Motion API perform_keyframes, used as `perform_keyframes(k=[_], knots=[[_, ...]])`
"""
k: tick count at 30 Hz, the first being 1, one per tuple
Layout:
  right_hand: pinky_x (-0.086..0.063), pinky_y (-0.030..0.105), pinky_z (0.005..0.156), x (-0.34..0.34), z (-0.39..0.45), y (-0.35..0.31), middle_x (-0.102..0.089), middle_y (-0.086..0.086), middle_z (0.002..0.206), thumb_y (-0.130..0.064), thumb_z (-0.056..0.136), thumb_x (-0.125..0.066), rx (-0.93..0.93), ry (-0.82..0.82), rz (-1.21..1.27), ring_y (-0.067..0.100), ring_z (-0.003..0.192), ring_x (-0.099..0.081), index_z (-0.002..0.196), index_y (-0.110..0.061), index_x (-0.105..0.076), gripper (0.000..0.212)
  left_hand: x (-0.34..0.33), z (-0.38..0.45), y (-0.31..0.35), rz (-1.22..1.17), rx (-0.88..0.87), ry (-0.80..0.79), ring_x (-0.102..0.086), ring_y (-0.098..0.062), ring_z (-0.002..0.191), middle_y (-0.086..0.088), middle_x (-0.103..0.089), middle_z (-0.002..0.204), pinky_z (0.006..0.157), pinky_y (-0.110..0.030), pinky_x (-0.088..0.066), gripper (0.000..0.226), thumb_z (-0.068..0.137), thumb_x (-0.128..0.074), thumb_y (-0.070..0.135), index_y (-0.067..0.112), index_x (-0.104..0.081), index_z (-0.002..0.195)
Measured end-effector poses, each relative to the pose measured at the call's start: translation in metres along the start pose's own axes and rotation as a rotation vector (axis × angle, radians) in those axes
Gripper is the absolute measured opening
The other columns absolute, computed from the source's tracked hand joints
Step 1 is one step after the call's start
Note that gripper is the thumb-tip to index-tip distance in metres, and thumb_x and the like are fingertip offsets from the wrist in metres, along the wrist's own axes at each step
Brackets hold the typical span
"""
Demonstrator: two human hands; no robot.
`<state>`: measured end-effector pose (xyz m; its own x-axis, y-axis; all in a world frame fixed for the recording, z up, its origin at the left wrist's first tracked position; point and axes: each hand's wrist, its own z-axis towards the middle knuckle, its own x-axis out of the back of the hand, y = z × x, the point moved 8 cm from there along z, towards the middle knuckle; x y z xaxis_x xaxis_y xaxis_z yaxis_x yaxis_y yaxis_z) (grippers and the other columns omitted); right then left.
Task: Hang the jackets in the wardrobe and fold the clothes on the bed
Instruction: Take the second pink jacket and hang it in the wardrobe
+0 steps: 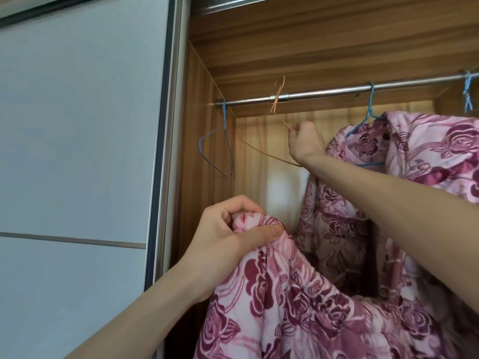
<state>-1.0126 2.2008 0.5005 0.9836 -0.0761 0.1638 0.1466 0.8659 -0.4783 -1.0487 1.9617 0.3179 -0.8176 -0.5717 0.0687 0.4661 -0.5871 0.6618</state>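
Observation:
My left hand (230, 229) grips a bunched part of a pink jacket with dark red rose print (285, 301), held up in front of the open wardrobe. My right hand (304, 141) reaches up and pinches a thin orange wire hanger (269, 151), whose hook is blurred at the steel rail (324, 93). A second jacket of the same rose print (427, 151) hangs on a blue hanger (369, 117) at the right of the rail.
An empty blue wire hanger (217, 151) hangs at the rail's left end against the wooden side wall (197, 125). A pale sliding door (77, 151) fills the left. Another blue hanger hook (467, 92) sits at the far right.

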Motion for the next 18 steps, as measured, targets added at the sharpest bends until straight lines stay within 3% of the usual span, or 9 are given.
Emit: perform_keyframes(k=[4, 7, 9, 11, 14, 16, 18], knots=[[-0.039, 0.036, 0.081, 0.017, -0.008, -0.003, -0.066, 0.017, 0.117, -0.025, 0.107, -0.043, 0.048, 0.053, -0.034, 0.040, 0.111, -0.061, 0.121, -0.012, -0.066, 0.030, 0.005, -0.002, -0.001, 0.019, -0.001, 0.042, -0.070, -0.037, 0.080, -0.033, -0.069, 0.092, 0.074, -0.044, -0.059, 0.023, 0.078, -0.085, 0.002, -0.004, -0.066, 0.090], [-0.043, 0.039, 0.081, 0.025, -0.035, 0.010, -0.062, 0.009, 0.102, -0.029, 0.108, -0.038, 0.077, 0.073, -0.001, 0.033, 0.095, -0.057, 0.121, -0.017, -0.057, 0.026, 0.005, -0.005, -0.002, 0.012, 0.002, 0.057, -0.069, -0.038, 0.080, -0.038, -0.065, 0.093, 0.075, -0.045, -0.056, 0.028, 0.078, -0.088, 0.006, -0.005, -0.064, 0.090], [-0.054, 0.047, 0.081, 0.015, -0.055, 0.031, -0.065, 0.009, 0.100, -0.036, 0.103, -0.035, 0.027, -0.005, 0.152, 0.033, 0.087, -0.064, 0.115, -0.024, -0.044, 0.019, 0.006, -0.008, -0.004, -0.003, 0.006, 0.070, -0.069, -0.037, 0.079, -0.038, -0.064, 0.094, 0.074, -0.042, -0.056, 0.029, 0.078, -0.088, 0.008, -0.004, -0.064, 0.089], [-0.058, 0.041, 0.070, -0.003, -0.077, 0.054, -0.066, 0.015, 0.100, -0.036, 0.102, -0.041, -0.142, -0.183, 0.397, 0.029, 0.065, -0.067, 0.116, -0.022, -0.037, 0.019, 0.004, -0.010, -0.004, -0.005, 0.011, 0.070, -0.069, -0.036, 0.079, -0.038, -0.065, 0.094, 0.074, -0.041, -0.056, 0.031, 0.076, -0.090, 0.011, -0.003, -0.065, 0.089], [-0.046, 0.023, 0.044, -0.019, -0.102, 0.072, -0.055, 0.007, 0.078, -0.030, 0.104, -0.053, -0.346, -0.359, 0.567, 0.013, 0.041, -0.049, 0.119, -0.011, -0.049, 0.024, -0.003, -0.014, -0.003, 0.001, 0.028, 0.038, -0.072, -0.032, 0.078, -0.031, -0.070, 0.090, 0.072, -0.038, -0.059, 0.030, 0.072, -0.088, 0.013, 0.000, -0.068, 0.089], [-0.031, 0.018, 0.038, -0.018, -0.110, 0.075, -0.044, 0.004, 0.064, -0.028, 0.105, -0.055, -0.296, -0.358, 0.504, 0.009, 0.035, -0.036, 0.102, -0.008, -0.063, 0.022, -0.006, -0.017, -0.003, 0.008, 0.038, 0.012, -0.073, -0.028, 0.076, -0.021, -0.073, 0.085, 0.068, -0.034, -0.059, 0.023, 0.071, -0.087, 0.013, 0.005, -0.070, 0.086], [-0.026, 0.019, 0.040, -0.013, -0.120, 0.072, -0.039, 0.003, 0.057, -0.028, 0.106, -0.052, -0.220, -0.319, 0.507, 0.011, 0.035, -0.033, 0.084, -0.010, -0.060, 0.030, -0.005, -0.023, -0.003, 0.015, 0.033, -0.001, -0.073, -0.026, 0.075, -0.017, -0.073, 0.083, 0.068, -0.032, -0.059, 0.023, 0.072, -0.091, 0.011, 0.008, -0.071, 0.084]])
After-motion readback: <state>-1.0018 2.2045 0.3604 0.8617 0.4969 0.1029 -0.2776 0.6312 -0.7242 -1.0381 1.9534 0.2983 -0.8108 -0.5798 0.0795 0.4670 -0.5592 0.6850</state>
